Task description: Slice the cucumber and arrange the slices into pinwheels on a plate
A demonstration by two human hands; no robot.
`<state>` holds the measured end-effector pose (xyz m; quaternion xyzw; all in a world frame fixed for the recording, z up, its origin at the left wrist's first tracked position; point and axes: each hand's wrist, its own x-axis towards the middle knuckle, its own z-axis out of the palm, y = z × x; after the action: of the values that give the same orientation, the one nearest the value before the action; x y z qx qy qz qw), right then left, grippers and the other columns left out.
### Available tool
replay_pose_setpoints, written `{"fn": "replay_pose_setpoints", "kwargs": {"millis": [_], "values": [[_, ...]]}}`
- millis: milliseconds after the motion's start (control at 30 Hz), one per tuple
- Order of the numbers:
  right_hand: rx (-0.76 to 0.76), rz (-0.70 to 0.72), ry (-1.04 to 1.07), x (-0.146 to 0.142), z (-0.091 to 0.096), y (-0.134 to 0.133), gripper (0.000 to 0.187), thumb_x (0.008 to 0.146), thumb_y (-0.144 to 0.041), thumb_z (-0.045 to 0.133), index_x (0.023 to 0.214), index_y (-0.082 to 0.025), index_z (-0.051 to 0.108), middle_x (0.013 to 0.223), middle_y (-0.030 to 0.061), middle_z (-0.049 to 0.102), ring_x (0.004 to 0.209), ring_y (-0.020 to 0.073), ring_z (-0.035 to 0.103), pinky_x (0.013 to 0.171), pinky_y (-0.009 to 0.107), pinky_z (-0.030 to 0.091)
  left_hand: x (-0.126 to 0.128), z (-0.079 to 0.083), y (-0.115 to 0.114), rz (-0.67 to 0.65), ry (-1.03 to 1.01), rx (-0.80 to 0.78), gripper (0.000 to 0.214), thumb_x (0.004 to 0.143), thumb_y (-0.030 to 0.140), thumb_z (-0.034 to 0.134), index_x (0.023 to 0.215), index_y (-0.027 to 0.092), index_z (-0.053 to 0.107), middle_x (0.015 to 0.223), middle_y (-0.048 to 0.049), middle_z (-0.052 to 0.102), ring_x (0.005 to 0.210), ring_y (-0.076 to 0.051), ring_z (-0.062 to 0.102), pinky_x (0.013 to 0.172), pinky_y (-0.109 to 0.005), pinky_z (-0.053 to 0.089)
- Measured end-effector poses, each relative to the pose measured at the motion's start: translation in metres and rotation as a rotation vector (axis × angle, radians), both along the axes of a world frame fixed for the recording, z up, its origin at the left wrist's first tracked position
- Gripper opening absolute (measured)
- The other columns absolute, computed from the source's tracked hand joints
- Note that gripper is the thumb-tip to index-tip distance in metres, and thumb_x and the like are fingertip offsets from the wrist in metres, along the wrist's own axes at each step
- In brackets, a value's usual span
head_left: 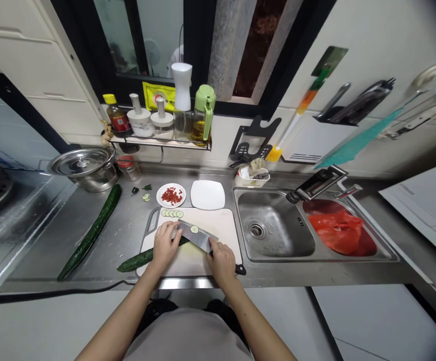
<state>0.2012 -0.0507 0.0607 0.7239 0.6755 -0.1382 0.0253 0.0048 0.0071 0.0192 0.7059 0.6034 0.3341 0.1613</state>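
Note:
My right hand (222,258) grips a kitchen cleaver (205,240) by its black handle. The wide blade points left over the cutting board (223,225), with one cucumber slice (194,229) stuck on its face. At the blade's far end, my left hand (166,244) has its fingers and thumb curled together; what lies between them is hidden. A cut cucumber (139,260) runs beneath this hand and wrist, its right part under the blade. Several cucumber slices (172,213) lie in an overlapping row at the board's upper left.
Behind the board stand a plate of chopped red pieces (171,195) and a white square plate (207,194). A whole cucumber (90,233) and a lidded steel pot (86,168) are left. The sink (278,225) is right, with a red bag (336,230). A black handle (240,269) protrudes at the board's lower-right corner.

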Motion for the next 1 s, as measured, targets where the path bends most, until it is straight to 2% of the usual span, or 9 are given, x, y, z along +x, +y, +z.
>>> {"fn": "replay_pose_setpoints", "kwargs": {"millis": [200, 367, 433, 633, 733, 867, 1000], "values": [[0.036, 0.033, -0.043, 0.003, 0.002, 0.0, 0.051, 0.085, -0.025, 0.058, 0.134, -0.023, 0.045, 0.103, 0.008, 0.062, 0.098, 0.0225, 0.054, 0.085, 0.031, 0.035, 0.021, 0.014, 0.008, -0.113, 0.148, -0.011, 0.031, 0.088, 0.04, 0.05, 0.112, 0.029, 0.066, 0.126, -0.0068, 0.055, 0.117, -0.027, 0.046, 0.101, -0.045, 0.034], [0.035, 0.035, -0.06, 0.008, 0.002, -0.004, 0.05, 0.084, -0.026, 0.059, 0.132, -0.022, 0.046, 0.102, 0.0078, 0.062, 0.097, 0.0225, 0.054, 0.085, 0.031, 0.035, 0.033, 0.015, 0.012, -0.156, 0.181, -0.034, 0.023, 0.087, 0.034, 0.052, 0.102, 0.031, 0.07, 0.122, -0.0049, 0.059, 0.12, -0.027, 0.043, 0.108, -0.054, 0.019], [0.023, 0.028, -0.057, 0.011, 0.001, -0.006, 0.05, 0.085, -0.026, 0.058, 0.133, -0.022, 0.045, 0.102, 0.0082, 0.062, 0.097, 0.0225, 0.054, 0.084, 0.031, 0.034, 0.038, 0.016, 0.012, -0.17, 0.162, -0.058, 0.02, 0.086, 0.033, 0.054, 0.099, 0.03, 0.07, 0.118, -0.0048, 0.061, 0.117, -0.026, 0.045, 0.107, -0.053, 0.019], [0.002, -0.005, -0.064, 0.018, -0.005, -0.01, 0.048, 0.085, -0.024, 0.056, 0.132, -0.021, 0.047, 0.102, 0.0079, 0.064, 0.096, 0.0227, 0.056, 0.084, 0.03, 0.035, 0.055, 0.019, 0.009, -0.197, 0.043, -0.186, 0.015, 0.086, 0.029, 0.053, 0.088, 0.025, 0.067, 0.092, -0.0026, 0.069, 0.093, -0.02, 0.057, 0.094, -0.042, 0.031], [0.004, -0.043, -0.067, 0.024, -0.008, -0.01, 0.047, 0.085, -0.023, 0.055, 0.131, -0.02, 0.048, 0.103, 0.0083, 0.064, 0.097, 0.0225, 0.057, 0.083, 0.03, 0.036, 0.056, 0.014, 0.015, -0.135, -0.041, -0.23, 0.015, 0.086, 0.03, 0.053, 0.09, 0.024, 0.066, 0.089, -0.0015, 0.07, 0.087, -0.018, 0.06, 0.091, -0.038, 0.034], [0.0, -0.104, -0.073, 0.034, -0.009, -0.009, 0.043, 0.086, -0.025, 0.053, 0.129, -0.02, 0.05, 0.102, 0.008, 0.065, 0.097, 0.0214, 0.058, 0.083, 0.028, 0.037, 0.043, 0.002, 0.035, 0.078, -0.131, -0.275, 0.019, 0.086, 0.026, 0.049, 0.096, 0.025, 0.065, 0.086, 0.0004, 0.071, 0.081, -0.016, 0.062, 0.085, -0.032, 0.039], [0.011, -0.137, -0.05, 0.041, -0.011, -0.009, 0.042, 0.085, -0.024, 0.053, 0.127, -0.019, 0.051, 0.102, 0.0072, 0.066, 0.096, 0.0203, 0.06, 0.082, 0.027, 0.037, 0.029, -0.008, 0.057, 0.246, -0.097, -0.333, 0.021, 0.083, 0.024, 0.051, 0.1, 0.026, 0.062, 0.082, 0.0015, 0.071, 0.081, -0.017, 0.064, 0.084, -0.031, 0.039]]}}
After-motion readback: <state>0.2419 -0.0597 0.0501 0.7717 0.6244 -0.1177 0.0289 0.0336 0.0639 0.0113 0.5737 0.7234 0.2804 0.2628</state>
